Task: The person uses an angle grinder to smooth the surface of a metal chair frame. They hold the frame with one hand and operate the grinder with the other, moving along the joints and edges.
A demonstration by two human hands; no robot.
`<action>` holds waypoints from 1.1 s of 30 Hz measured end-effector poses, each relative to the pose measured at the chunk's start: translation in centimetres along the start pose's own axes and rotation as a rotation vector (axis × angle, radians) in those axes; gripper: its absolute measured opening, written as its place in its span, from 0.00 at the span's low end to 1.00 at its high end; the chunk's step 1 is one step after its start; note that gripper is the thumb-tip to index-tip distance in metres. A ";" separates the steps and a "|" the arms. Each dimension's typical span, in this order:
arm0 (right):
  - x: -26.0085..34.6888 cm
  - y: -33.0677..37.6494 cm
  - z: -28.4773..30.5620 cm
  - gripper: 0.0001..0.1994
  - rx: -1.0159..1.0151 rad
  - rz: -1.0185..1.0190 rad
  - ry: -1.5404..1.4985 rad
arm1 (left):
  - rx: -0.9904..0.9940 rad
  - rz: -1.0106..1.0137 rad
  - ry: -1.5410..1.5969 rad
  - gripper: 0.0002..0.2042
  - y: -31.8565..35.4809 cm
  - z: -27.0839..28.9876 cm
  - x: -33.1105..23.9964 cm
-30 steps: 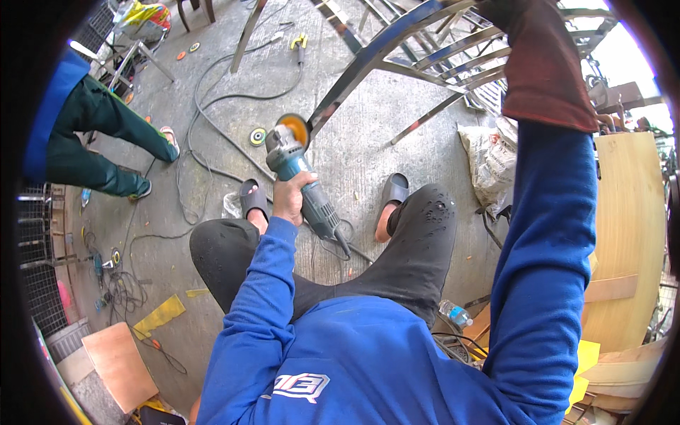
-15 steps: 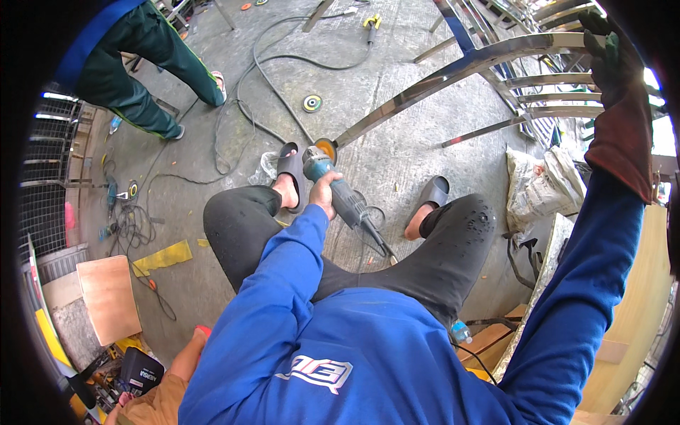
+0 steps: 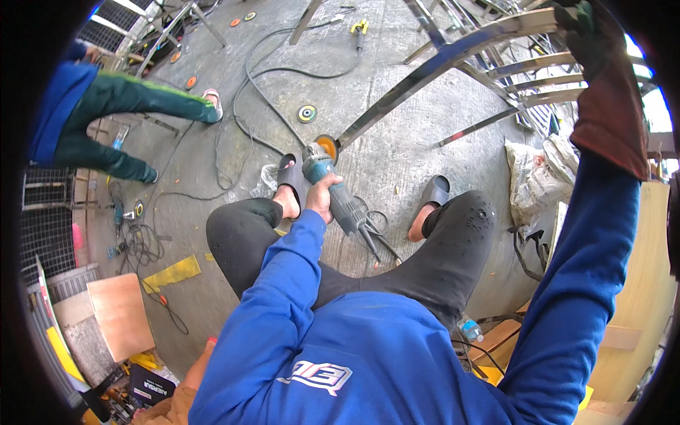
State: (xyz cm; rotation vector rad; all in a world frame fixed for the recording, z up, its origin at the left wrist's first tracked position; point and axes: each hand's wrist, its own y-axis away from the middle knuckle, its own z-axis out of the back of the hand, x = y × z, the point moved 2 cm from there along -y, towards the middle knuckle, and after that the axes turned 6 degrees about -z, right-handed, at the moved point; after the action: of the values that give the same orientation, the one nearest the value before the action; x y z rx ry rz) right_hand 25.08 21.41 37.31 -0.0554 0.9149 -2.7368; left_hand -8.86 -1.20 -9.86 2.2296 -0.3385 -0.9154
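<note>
My bare left hand (image 3: 322, 197) is wrapped round the body of a teal and grey angle grinder (image 3: 346, 211), held between my knees. The grinder's orange disc (image 3: 326, 146) is at the lower end of a curved, shiny metal leg and appears to touch it. That leg belongs to a metal frame (image 3: 489, 39), which looks like a chair frame with several slats. At the upper right, my right hand (image 3: 596, 53), in a dark glove with a reddish-brown cuff, is closed on the frame's upper end. Its fingertips are partly hidden in shadow.
Cables (image 3: 265, 127) snake over the concrete floor near a loose disc (image 3: 307, 113). A co-worker in green trousers (image 3: 113, 106) stands at left. White sacks (image 3: 538, 177) lie at right, wooden boards (image 3: 634, 276) behind my right arm. A plywood piece (image 3: 120, 315) leans at lower left.
The view has shifted slightly. The metal frame and my right hand appear a little further left and up. The co-worker at left has changed stance, with legs further apart. Both my hands keep their hold.
</note>
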 end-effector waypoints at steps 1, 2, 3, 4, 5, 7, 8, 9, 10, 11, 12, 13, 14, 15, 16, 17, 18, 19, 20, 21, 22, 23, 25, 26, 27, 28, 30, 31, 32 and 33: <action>1.0 1.0 0.9 0.16 -0.107 0.008 0.047 | 0.015 -0.020 -0.052 0.15 0.7 -0.9 -0.5; 2.0 1.1 1.6 0.15 -0.110 -0.108 -0.093 | 0.028 -0.043 -0.103 0.15 1.5 -1.8 -1.1; 3.1 1.2 2.3 0.14 -0.129 -0.221 -0.237 | 0.053 -0.136 -0.167 0.16 2.4 -3.1 -1.7; 3.7 0.9 2.9 0.13 -0.044 -0.454 -0.571 | 0.083 -0.188 -0.216 0.17 3.1 -4.5 -2.4; 4.3 0.7 3.2 0.13 0.049 -0.680 -0.910 | 0.118 -0.244 -0.255 0.17 4.0 -5.9 -3.0; 5.8 0.1 2.4 0.18 0.060 -0.918 -1.230 | 0.177 -0.358 -0.304 0.17 5.5 -9.0 -4.3; 6.2 -0.2 2.2 0.18 0.099 -0.933 -1.300 | 0.205 -0.406 -0.344 0.17 6.1 -10.5 -4.9; 6.2 -0.4 2.0 0.18 0.140 -0.945 -1.367 | 0.239 -0.454 -0.380 0.18 6.7 -12.0 -5.6; 6.1 -0.6 1.8 0.18 0.185 -0.958 -1.433 | 0.272 -0.501 -0.414 0.19 7.2 -13.6 -6.2; 5.9 -0.8 1.7 0.18 0.197 -0.965 -1.396 | 0.295 -0.521 -0.417 0.20 7.6 -15.1 -6.9; 5.7 -0.9 1.7 0.18 0.208 -0.971 -1.359 | 0.319 -0.541 -0.419 0.20 7.9 -16.6 -7.5; 5.5 -1.0 1.7 0.18 0.220 -0.978 -1.320 | 0.353 -0.563 -0.414 0.20 8.2 -18.0 -8.0; 5.5 -1.0 1.8 0.18 0.202 -0.968 -1.303 | 0.382 -0.598 -0.444 0.20 8.2 -19.2 -8.6; 5.6 -0.9 1.9 0.18 0.185 -0.957 -1.287 | 0.381 -0.619 -0.465 0.21 8.3 -20.1 -8.9; 5.9 -0.8 2.0 0.18 0.169 -0.946 -1.273 | 0.382 -0.658 -0.485 0.21 8.2 -20.7 -9.2; 6.2 -0.7 2.2 0.18 0.132 -1.001 -1.277 | 0.422 -0.639 -0.435 0.22 8.0 -21.1 -9.2; 6.5 -0.6 2.4 0.18 0.097 -1.056 -1.280 | 0.415 -0.616 -0.445 0.22 7.7 -20.6 -9.1; 6.8 -0.5 2.6 0.19 0.060 -1.109 -1.281 | 0.430 -0.619 -0.440 0.22 7.4 -19.9 -8.9; 7.1 -0.4 2.9 0.19 0.054 -1.045 -1.242 | 0.461 -0.639 -0.427 0.21 6.7 -19.1 -8.6; 7.2 0.0 3.1 0.19 0.049 -0.986 -1.199 | 0.442 -0.583 -0.391 0.21 6.0 -17.7 -7.9; 7.4 0.1 3.3 0.19 0.044 -0.930 -1.156 | 0.405 -0.522 -0.369 0.19 5.4 -15.8 -7.1; 7.4 0.0 3.5 0.19 0.034 -0.984 -1.111 | 0.347 -0.483 -0.337 0.18 4.7 -13.8 -6.2; 7.3 -0.4 3.7 0.20 0.017 -1.092 -1.019 | 0.262 -0.361 -0.258 0.16 3.3 -9.6 -4.3; 7.2 -0.5 3.7 0.19 0.013 -1.095 -0.987 | 0.193 -0.251 -0.234 0.16 2.6 -7.6 -3.5; 7.2 -0.6 3.7 0.19 0.010 -1.098 -0.954 | 0.184 -0.190 -0.155 0.16 1.7 -6.1 -2.9; 7.1 -0.7 3.5 0.19 0.011 -1.100 -0.921 | 0.152 -0.113 -0.091 0.16 1.1 -4.8 -2.3; 6.6 -0.6 3.1 0.18 -0.017 -1.073 -0.869 | 0.089 -0.019 -0.003 0.18 0.6 -2.8 -1.5; 6.4 -0.3 2.8 0.17 -0.033 -0.971 -0.913 | 0.066 -0.003 0.020 0.18 0.3 -2.3 -1.4; 6.0 -0.3 2.6 0.17 -0.048 -0.867 -0.960 | 0.049 0.014 0.046 0.19 0.0 -2.0 -1.4; 5.8 0.7 2.2 0.16 -0.058 -0.674 -1.064 | 0.059 0.031 0.055 0.21 -0.3 -1.9 -1.5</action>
State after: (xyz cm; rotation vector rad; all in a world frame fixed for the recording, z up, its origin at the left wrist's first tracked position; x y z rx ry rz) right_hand 19.88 18.17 38.39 -1.8858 0.6771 -2.5171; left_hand -8.61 0.63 -8.36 2.2925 -0.3777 -0.8363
